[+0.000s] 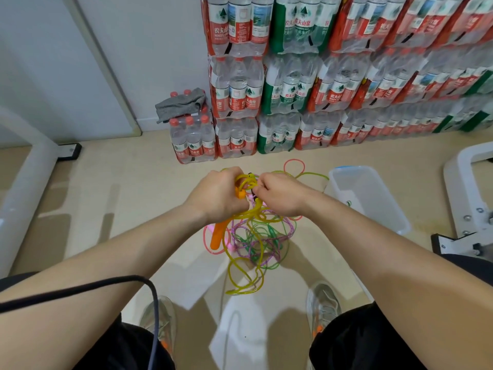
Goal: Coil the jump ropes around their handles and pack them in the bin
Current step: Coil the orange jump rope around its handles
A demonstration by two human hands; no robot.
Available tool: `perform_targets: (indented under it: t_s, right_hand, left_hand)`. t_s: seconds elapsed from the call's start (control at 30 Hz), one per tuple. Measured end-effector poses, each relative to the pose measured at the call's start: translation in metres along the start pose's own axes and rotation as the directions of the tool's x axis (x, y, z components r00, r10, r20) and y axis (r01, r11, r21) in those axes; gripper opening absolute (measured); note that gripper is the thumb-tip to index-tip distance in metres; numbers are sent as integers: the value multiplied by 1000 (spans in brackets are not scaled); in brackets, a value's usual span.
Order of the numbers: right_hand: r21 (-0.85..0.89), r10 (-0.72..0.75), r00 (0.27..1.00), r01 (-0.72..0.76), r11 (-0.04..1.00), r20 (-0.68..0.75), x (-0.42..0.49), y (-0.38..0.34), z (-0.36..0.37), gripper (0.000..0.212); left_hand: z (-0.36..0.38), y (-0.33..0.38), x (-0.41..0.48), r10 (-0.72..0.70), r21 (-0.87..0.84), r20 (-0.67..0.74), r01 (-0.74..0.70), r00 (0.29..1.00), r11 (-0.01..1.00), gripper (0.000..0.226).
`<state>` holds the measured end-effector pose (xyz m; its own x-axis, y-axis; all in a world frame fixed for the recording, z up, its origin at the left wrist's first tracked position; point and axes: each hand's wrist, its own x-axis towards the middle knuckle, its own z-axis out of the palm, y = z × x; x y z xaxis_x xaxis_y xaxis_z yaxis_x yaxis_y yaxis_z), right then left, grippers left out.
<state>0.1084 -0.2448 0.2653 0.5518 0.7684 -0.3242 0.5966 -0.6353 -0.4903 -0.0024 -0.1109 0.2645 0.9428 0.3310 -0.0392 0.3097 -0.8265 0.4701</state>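
Floor (120, 182): beige, smooth, faint sheen.
- Centre: jump ropes (256, 241) in a loose tangle of overlapping yellow, green, pink and purple strands. One pink loop lies at the far edge.
- Just right of the tangle: bin (373, 193), translucent white, standing upright.
- Far side, along the wall: water-bottle packs (237, 137) stacked in rows, the bottom row on the floor.
- Left: white frame leg (26, 177) with a black foot (69, 150).
- Right: second white frame (458, 166).
- Near edge: two shoes (160, 319).

Left grip (216, 194) reached forward, fingers curled round yellow rope (244, 180); right grip (280, 196) just beside, pinches same rope.
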Motion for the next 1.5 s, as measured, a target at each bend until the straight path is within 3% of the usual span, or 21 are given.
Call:
perform_targets:
  t_s: [0.1,0.3,0.5,0.7,0.83,0.97,1.1,1.2,1.37,1.43,1.5]
  right_hand:
    - [-4,-2,1000,2,1000,-3,-2,-1,0,35]
    - [299,39,999,-41,953,13,-4,5,-1,6]
    - [464,72,997,-74,883,24,-1,12,1,8]
    - [665,126,991,-120,737,39,-2,8,0,4]
    - [775,141,989,-126,620,48,-3,2,0,16]
    - [794,162,985,-150,589,67,-6,2,-1,8]
    - [852,183,982,-127,509,37,-5,3,-1,27]
    - [829,210,977,-145,540,34,-2,6,-2,34]
    - [803,188,982,-105,586,-9,-3,6,-3,27]
    - [871,150,988,-51,488,-26,-2,8,-2,25]
    - [948,123,992,-22,318,-18,-3,8,-2,29]
  left_hand:
    - [3,0,0,7,62,2,-7,1000,998,30]
    - [13,0,-3,64,145,6,-64,998,987,38]
    - [17,-11,0,105,181,-12,-101,994,978,37]
    - [14,-9,3,87,166,-42,-79,995,983,39]
    - [17,-5,-1,123,296,-58,-101,991,950,34]
    - [19,-6,0,146,367,-61,-114,987,923,32]
    - [14,-15,6,84,316,-56,-62,995,947,32]
    - [15,-19,7,61,280,-54,-43,997,959,31]
    - [14,-26,9,46,252,-50,-32,998,967,30]
    - [11,-31,12,0,113,-15,2,1000,994,32]
    - [8,-33,14,-24,2,23,24,999,1000,33]
